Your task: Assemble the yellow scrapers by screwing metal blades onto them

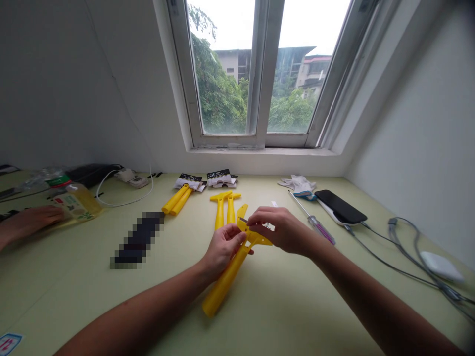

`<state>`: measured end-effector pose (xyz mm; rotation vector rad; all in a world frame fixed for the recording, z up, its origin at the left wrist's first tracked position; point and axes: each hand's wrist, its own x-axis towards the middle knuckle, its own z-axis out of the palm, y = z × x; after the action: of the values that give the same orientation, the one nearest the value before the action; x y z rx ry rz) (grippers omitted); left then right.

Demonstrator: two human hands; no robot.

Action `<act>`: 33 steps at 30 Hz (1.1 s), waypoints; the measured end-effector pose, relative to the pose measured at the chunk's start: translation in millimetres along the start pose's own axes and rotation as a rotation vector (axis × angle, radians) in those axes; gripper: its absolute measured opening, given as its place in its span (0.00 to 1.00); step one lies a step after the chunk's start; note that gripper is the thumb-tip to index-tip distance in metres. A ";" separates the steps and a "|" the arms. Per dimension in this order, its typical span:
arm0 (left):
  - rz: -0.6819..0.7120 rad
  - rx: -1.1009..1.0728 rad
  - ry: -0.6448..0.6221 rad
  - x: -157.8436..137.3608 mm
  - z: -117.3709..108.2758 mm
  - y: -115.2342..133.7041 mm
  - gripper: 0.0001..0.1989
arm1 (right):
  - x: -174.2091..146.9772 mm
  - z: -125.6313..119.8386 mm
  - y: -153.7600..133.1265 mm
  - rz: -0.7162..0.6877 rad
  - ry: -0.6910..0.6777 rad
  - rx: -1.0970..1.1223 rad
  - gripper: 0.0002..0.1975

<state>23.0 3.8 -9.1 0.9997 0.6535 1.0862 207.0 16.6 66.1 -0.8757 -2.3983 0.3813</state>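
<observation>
My left hand [221, 247] is closed around the neck of a yellow plastic scraper [227, 282], its handle slanting down toward me and its wide head pointing away. My right hand [278, 227] is at the scraper's head, thumb and fingers pinched on a small dark metal blade [243, 220] lying against it. The right fingers partly hide the head and the blade. Just beyond my left hand lie two more yellow scrapers [220, 210], heads away from me. Yellow handles [174, 201] with black-and-white card packaging [187, 180] rest farther left.
Right of my hands lie a screwdriver [319, 230], white gloves [299, 184], a black phone [341, 206] and grey cables [411, 247]. On the left are a pixelated dark area [139, 242], a bottle of yellow liquid [79, 200] and another person's hand [33, 220]. A window stands behind the table.
</observation>
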 end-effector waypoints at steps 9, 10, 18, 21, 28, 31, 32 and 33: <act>0.038 0.050 0.009 0.5 -3.3 -4.7 0.13 | -3.7 21.7 13.6 -0.105 0.005 -0.089 0.07; 0.040 0.048 0.012 0.4 -3.5 -5.3 0.13 | -3.5 21.6 13.4 -0.111 0.005 -0.100 0.07; 0.043 0.066 0.025 0.6 -1.8 -5.4 0.13 | -0.7 20.3 9.6 -0.103 -0.007 -0.188 0.06; 0.050 0.075 0.029 0.3 -0.7 -4.0 0.13 | -1.2 22.0 8.7 -0.063 -0.002 -0.164 0.05; 0.060 0.104 0.011 -4.8 2.9 -1.1 0.12 | -0.5 24.7 6.7 0.208 0.046 0.150 0.04; 0.054 0.092 0.002 -4.2 3.4 -2.4 0.12 | 0.3 26.3 11.0 0.295 -0.003 0.343 0.07; 0.049 0.083 0.003 -3.5 3.5 -3.0 0.12 | 0.7 27.6 12.8 0.307 -0.024 0.406 0.08; 0.044 0.074 0.006 -2.8 3.6 -3.5 0.12 | 1.2 29.0 14.4 0.313 -0.037 0.461 0.08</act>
<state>26.4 -0.5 -10.9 1.0792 0.6835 1.1101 196.5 26.1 37.0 -1.0233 -2.0702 1.0299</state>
